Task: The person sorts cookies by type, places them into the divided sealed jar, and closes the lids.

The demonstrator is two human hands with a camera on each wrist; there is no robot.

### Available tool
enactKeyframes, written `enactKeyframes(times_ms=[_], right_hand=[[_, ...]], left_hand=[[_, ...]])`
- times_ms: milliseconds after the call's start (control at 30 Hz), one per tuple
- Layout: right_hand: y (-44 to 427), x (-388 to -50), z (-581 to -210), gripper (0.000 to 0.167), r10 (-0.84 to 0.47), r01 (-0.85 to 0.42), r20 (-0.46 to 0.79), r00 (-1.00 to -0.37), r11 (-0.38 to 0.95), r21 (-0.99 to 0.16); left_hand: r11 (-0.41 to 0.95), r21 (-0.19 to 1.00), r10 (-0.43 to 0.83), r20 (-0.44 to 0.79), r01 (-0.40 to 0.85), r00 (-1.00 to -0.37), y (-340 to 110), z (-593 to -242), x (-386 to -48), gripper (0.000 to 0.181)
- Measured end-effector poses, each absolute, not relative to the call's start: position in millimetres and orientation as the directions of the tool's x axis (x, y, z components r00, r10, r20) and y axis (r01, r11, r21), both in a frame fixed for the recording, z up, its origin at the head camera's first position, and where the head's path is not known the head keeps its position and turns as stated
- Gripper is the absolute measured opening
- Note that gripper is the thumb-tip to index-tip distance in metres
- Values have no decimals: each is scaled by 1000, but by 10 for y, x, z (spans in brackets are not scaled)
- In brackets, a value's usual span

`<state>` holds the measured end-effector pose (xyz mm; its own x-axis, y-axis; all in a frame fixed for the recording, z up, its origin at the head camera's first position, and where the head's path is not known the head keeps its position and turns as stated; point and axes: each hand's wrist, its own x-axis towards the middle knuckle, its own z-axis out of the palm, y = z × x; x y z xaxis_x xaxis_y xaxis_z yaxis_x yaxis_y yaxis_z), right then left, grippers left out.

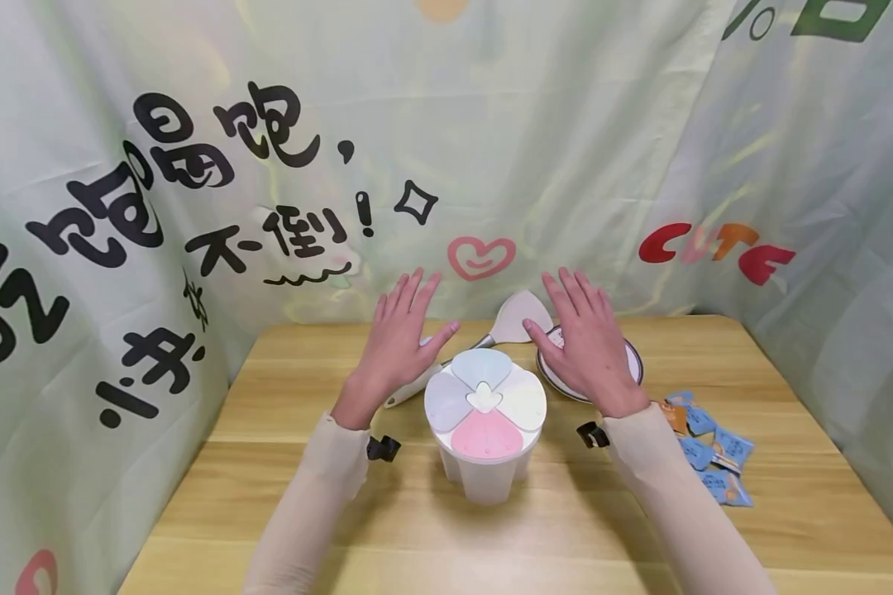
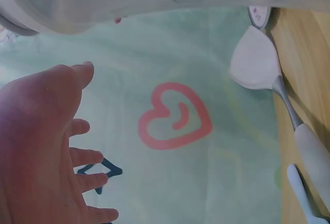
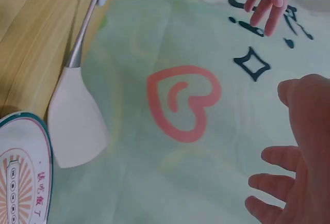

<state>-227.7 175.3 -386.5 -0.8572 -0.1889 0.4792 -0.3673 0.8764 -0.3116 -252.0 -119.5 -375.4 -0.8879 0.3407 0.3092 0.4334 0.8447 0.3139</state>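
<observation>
My left hand point(image 1: 400, 343) hovers over the table's back left, fingers straight and spread, holding nothing. Likewise, my right hand point(image 1: 589, 347) is spread flat above the plate point(image 1: 635, 364), which it partly covers. Between the two wrists stands a plastic storage container point(image 1: 485, 475), upright, its flower-shaped lid split into blue, lilac, cream and pink petals. Behind it lies a spatula point(image 1: 519, 318) with a pale blade, metal neck and light handle; the lid and left hand hide part of it. In the left wrist view, a pale blue slim handle point(image 2: 299, 188) lies beside the spatula.
Several blue snack packets point(image 1: 731, 448) and an orange one point(image 1: 674, 416) lie in a pile right of the right forearm. A printed curtain point(image 1: 551, 165) closes off the back and sides of the wooden table point(image 1: 283, 512). Each wrist wears a small black device point(image 1: 384, 449).
</observation>
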Motion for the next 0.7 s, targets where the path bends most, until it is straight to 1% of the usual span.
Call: enactKeyframes(times_ms=[233,333,433,500,567,633,700], right_hand=[[1799,-2074,-3813,70,-243,-499,536,-808,766,-405],[1813,-1994,-3793,69,-268,-546,555,-787,720,-427],[1813,-1892,-3778,67,-289,-582,551,-782,656,-481],[1807,-1821,-3774,67,-301,-606,555,-776,603,-519],[1797,-1754,-3778,66,-318,-639,573,-755,549,-538],[1781,-1692,-3784,65,-333,-680,607,-722,501,-535],[1764,-1637,-3795,64,-340,-716,642,-687,468,-518]], left_hand=[[796,364,361,357,484,-862,-1262,-3748,-2355,81],[754,419,355,388,506,-850,-1302,-3756,-2286,80],[687,499,354,405,528,-843,-1347,-3766,-2203,77],[606,577,368,407,548,-836,-1370,-3773,-2144,72],[490,669,388,407,559,-827,-1391,-3782,-2086,65],[371,740,409,413,562,-814,-1412,-3793,-2027,58],[266,782,426,429,563,-797,-1432,-3804,-1967,53]])
